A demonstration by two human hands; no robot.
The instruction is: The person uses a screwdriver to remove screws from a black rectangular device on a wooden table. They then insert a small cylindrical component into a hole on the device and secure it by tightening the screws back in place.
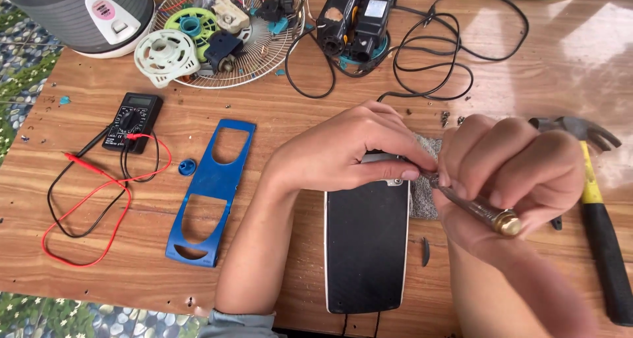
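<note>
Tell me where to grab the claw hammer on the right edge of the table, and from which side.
Take the hammer by its black rubber grip, the lower part of the handle. It lies flat, head away from the person, grip pointing near. Probably best to come from above or the right: the right hand, holding the screwdriver, crowds its left side.

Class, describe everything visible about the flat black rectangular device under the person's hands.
The flat black rectangular device lies flat on the wooden table, long side toward the camera. It has a textured dark face, a pale rim and a grey top end. The left hand grips that end; the right hand holds a brass-capped screwdriver at its edge.
</note>
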